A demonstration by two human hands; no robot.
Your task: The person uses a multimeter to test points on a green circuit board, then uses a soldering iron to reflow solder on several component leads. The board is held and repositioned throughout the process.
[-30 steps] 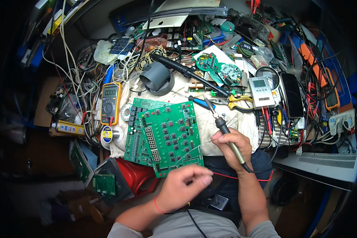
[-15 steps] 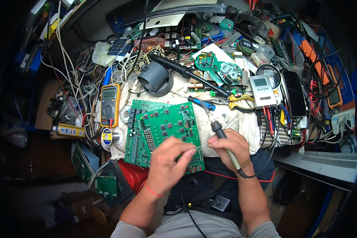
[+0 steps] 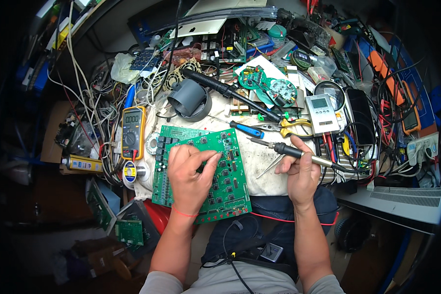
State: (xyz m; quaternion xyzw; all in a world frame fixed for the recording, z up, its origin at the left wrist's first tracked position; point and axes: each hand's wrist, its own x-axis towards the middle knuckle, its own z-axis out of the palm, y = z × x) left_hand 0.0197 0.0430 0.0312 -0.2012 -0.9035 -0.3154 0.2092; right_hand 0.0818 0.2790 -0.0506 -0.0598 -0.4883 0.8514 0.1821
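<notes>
My left hand (image 3: 191, 171) is over the green circuit board (image 3: 232, 198), thumb and forefinger pinched near its upper middle. Whatever is in that pinch is too small to make out. This board has push buttons and chips, and it overlaps a second green board (image 3: 160, 183). In my right hand (image 3: 304, 179) lies a soldering iron (image 3: 289, 150), its dark tip pointing left and its cable trailing right. A pair of metal tweezers (image 3: 268, 167) juts down-left from the same hand's fingers, over the pale cloth (image 3: 259, 186).
Beyond the boards lie a blue-handled screwdriver (image 3: 249, 130), yellow-handled pliers (image 3: 296, 128) and a grey plastic cup-like part (image 3: 188, 98). At left are a yellow multimeter (image 3: 132, 131) and a solder spool (image 3: 131, 172). A silver meter (image 3: 322, 113) and a black phone (image 3: 360, 115) lie right.
My hands have moved apart: the left up and left over the board, the right to the right. The soldering iron has swung from steeply upright to nearly level, its tip now leftward.
</notes>
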